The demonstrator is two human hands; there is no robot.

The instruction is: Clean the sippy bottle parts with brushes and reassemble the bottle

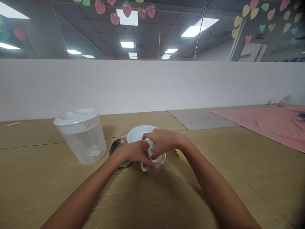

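Note:
A clear baby bottle with white side handles (152, 170) stands on the wooden table (152, 197), its top held between my hands. My left hand (135, 153) wraps the bottle's upper part from the left. My right hand (164, 141) grips its white collar from above and partly hides the neck. A white shallow bowl (140, 133) sits just behind my hands. To its left, a round steel lid or dish (117, 149) lies flat, with a small clear piece (123, 140) at its far edge.
A large translucent plastic jug with a white lid (82, 135) stands left of my hands. A green item (176, 152) and a yellow item (160, 128) peek out near the bowl. A pink cloth (267, 124) lies at the far right, before a white partition (152, 86).

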